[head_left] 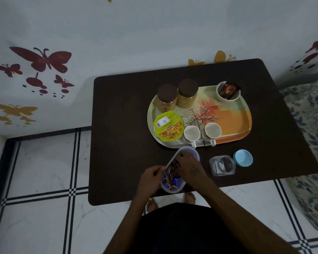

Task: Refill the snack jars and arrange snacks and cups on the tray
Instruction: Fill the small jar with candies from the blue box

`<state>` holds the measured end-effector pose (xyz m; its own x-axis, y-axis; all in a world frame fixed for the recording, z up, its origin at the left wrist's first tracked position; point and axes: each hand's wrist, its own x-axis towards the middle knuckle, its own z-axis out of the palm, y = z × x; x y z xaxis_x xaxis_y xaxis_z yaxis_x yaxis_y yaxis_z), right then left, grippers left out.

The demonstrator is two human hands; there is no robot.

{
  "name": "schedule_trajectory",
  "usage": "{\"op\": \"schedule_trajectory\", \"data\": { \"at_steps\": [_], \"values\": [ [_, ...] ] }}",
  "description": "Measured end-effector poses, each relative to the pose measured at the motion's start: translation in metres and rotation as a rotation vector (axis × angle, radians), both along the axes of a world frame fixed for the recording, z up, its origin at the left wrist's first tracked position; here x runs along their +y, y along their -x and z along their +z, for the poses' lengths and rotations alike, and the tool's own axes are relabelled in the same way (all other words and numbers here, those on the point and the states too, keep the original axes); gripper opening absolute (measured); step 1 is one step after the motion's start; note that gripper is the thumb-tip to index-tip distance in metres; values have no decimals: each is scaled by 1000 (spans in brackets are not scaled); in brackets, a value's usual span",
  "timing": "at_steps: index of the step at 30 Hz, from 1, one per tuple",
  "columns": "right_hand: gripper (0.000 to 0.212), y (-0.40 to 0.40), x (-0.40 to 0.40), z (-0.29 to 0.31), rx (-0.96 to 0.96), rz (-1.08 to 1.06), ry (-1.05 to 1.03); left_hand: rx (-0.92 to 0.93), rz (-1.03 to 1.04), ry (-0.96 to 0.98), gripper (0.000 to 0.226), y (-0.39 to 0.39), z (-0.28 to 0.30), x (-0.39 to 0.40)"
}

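A clear oval container (173, 189) of wrapped candies (170, 177) sits near the table's front edge. My left hand (151, 178) grips its left rim. My right hand (189, 166) reaches into it, fingers closed among the candies. To the right stands an empty clear jar (222, 165) with its blue lid (243, 158) beside it. On the tray (235, 123) are two brown-lidded snack jars (167, 98) (188, 93), a green snack cup (168, 126), two white cups (192, 133) (213, 130) and a white bowl (221, 97) holding a dark packet.
The dark brown table (121, 110) stands against a white wall with butterfly stickers (44, 59). A floral-covered bed (310, 125) borders the right side. White tiled floor (44, 171) lies to the left and below.
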<state>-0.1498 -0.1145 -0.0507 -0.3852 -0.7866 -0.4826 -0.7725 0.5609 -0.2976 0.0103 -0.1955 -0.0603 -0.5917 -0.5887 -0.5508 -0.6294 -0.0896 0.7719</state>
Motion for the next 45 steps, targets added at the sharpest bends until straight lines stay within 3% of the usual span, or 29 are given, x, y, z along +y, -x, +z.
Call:
{"op": "schedule_trajectory", "data": {
  "at_steps": [7,14,18,23,30,35,39,45],
  "values": [
    [27,7,7,1,-113,-102,92,-84,3,-61,24,5,-1,1],
    [22,14,24,14,-91,-202,278,-134,-23,-96,27,14,0,4],
    [26,12,26,8,-93,-173,196,-154,-79,-50,30,18,1,8],
    [50,4,27,0,-14,6,27,-162,-123,51,30,18,4,13],
    [38,3,21,-7,25,46,34,-154,-135,85,29,18,8,13],
    [29,8,23,-6,-62,-42,152,-153,-120,68,29,17,9,13],
    [24,11,35,-6,-88,-164,367,-148,-104,67,30,16,8,13],
    [41,9,39,-7,-75,-59,112,-158,-126,75,28,20,8,15]
  ]
}}
